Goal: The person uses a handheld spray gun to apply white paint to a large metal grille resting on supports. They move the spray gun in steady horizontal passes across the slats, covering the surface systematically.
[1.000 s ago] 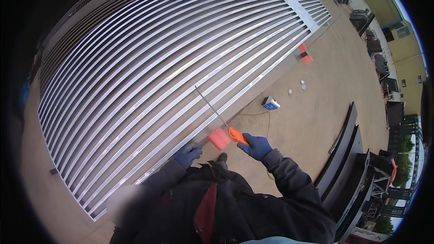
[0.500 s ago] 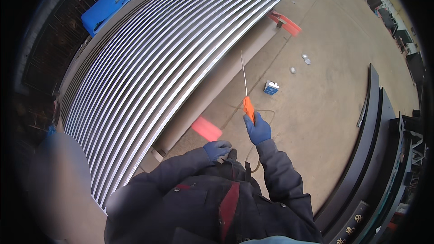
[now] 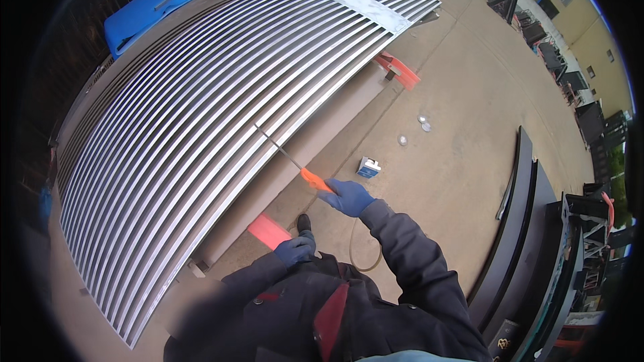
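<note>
My right hand (image 3: 349, 198), in a blue glove, grips an orange air blow gun (image 3: 315, 179) with a long thin metal nozzle. The nozzle points up and left, its tip over the near bars of a large slatted metal panel (image 3: 221, 94). I cannot tell whether the tip touches a bar. A thin hose (image 3: 351, 249) hangs in a loop below my right hand. My left hand (image 3: 294, 252), also gloved in blue, is low before my waist beside a red support (image 3: 268, 230). Its fingers are loosely curled, and nothing shows in them.
Another red support (image 3: 400, 72) sticks out beneath the panel's far end. On the concrete floor are a small blue and white box (image 3: 368, 167) and several small round pieces (image 3: 402, 140). Long dark panels (image 3: 513, 208) stand at the right. Blue sheeting (image 3: 161, 7) lies beyond the panel.
My right hand has swung the blow gun left, so its nozzle now reaches over the slats. My left hand has shifted left and down. The view has turned, showing more on the right.
</note>
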A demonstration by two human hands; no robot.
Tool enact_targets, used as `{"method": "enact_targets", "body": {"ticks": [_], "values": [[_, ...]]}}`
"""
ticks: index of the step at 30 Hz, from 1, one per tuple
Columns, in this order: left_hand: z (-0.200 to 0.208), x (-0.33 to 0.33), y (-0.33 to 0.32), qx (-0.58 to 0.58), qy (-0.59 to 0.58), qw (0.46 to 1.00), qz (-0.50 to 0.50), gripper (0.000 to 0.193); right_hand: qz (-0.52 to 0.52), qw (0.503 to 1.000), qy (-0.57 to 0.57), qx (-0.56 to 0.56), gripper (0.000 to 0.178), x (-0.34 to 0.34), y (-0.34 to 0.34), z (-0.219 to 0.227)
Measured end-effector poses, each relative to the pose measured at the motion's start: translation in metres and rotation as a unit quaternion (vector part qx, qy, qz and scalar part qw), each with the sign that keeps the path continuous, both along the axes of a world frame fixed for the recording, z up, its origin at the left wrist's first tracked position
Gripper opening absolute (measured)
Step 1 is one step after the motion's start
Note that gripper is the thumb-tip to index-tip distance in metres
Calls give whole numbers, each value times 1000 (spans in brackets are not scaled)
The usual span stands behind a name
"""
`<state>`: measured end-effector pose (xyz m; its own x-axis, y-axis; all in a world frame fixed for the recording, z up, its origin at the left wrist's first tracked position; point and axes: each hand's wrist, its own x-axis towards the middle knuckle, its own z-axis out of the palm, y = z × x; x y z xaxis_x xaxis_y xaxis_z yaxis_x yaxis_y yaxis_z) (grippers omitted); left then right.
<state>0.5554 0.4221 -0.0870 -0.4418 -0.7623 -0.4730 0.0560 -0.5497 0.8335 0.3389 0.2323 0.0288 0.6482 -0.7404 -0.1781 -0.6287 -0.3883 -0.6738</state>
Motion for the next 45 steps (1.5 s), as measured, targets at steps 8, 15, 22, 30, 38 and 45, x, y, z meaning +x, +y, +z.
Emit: {"method": "enact_targets", "body": {"ticks": [8, 15, 22, 30, 38, 45], "values": [[22, 5, -126, -4, 41, 988, 152, 26, -293, 947, 118, -59, 55, -45, -159, 1], [39, 17, -207, -63, -46, 989, 125, 28, -292, 922, 235, -91, 62, -81, -253, -18], [29, 19, -258, -36, -40, 975, 214, 27, -196, 939, 261, -108, 57, -130, -331, -38], [30, -20, -352, -29, -29, 979, 200, 32, -336, 919, 187, -88, 57, -160, -446, -41], [27, -31, -419, -33, 43, 962, 267, 30, 65, 998, 25, -7, 53, -50, -416, -4], [18, -22, -393, -19, -51, 982, 179, 38, 79, 994, 57, 43, 51, -11, -423, -18]]}}
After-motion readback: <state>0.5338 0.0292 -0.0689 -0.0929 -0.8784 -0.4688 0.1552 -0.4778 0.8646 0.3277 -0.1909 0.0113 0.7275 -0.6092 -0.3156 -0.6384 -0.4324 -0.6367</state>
